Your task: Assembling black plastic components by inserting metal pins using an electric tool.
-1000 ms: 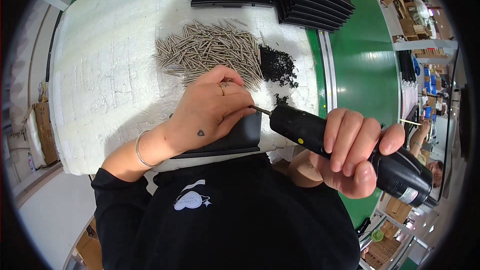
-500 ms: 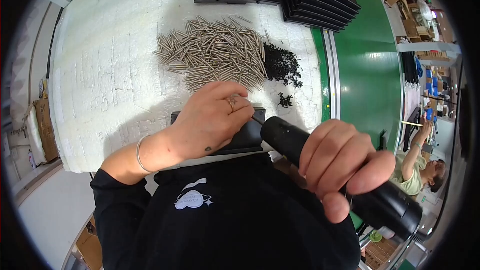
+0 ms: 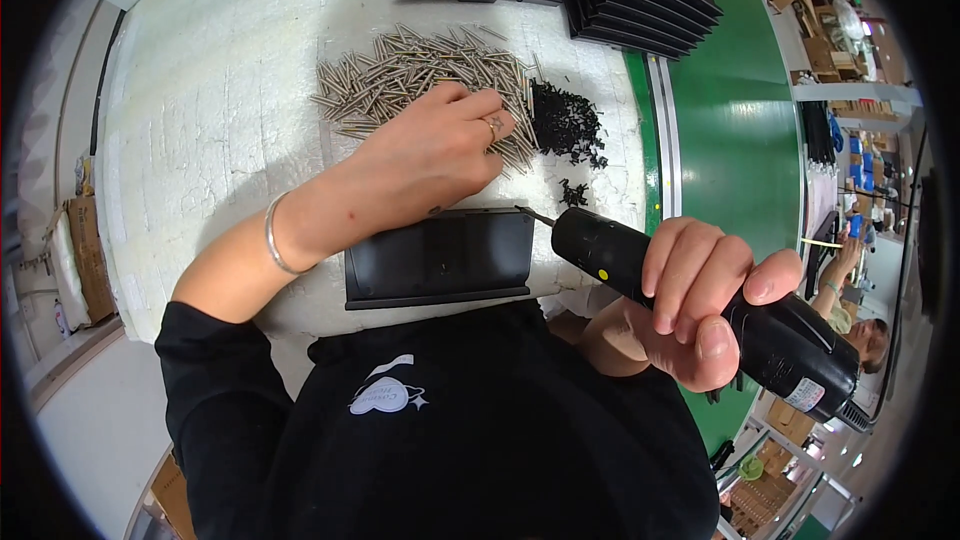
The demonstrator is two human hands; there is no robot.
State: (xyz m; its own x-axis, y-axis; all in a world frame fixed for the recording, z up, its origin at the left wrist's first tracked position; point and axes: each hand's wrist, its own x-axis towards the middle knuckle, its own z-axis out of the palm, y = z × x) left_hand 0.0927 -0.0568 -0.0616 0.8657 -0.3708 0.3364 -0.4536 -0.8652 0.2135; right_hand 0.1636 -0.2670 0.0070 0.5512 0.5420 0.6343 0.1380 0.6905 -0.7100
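Observation:
My right hand point(image 3: 695, 285) is wrapped around a black electric screwdriver point(image 3: 600, 248), its thin bit pointing left. The bit's tip is close to the upper right corner of a black metal plate point(image 3: 440, 258) with a folded edge, lying in front of me. My left hand point(image 3: 425, 155) reaches over the near side of a pile of silver metal pins point(image 3: 385, 80). Its fingers are bent down among the pins, and the fingertips are hidden, so what they pinch does not show. Right of the pins is a heap of small black screws point(image 3: 565, 122), with a smaller cluster of screws point(image 3: 573, 193) nearer me.
White foam sheeting point(image 3: 220, 90) covers the work surface. Stacked black metal parts point(image 3: 640, 10) stand at the far side. A green table surface point(image 3: 735, 140) with a metal strip runs along the right. Farther right, another person point(image 3: 850, 310) has an arm raised. A cable trails from the screwdriver.
My left hand has moved away from the plate, up and right onto the pins, uncovering most of the plate. The screwdriver in my right hand has shifted right and slightly up.

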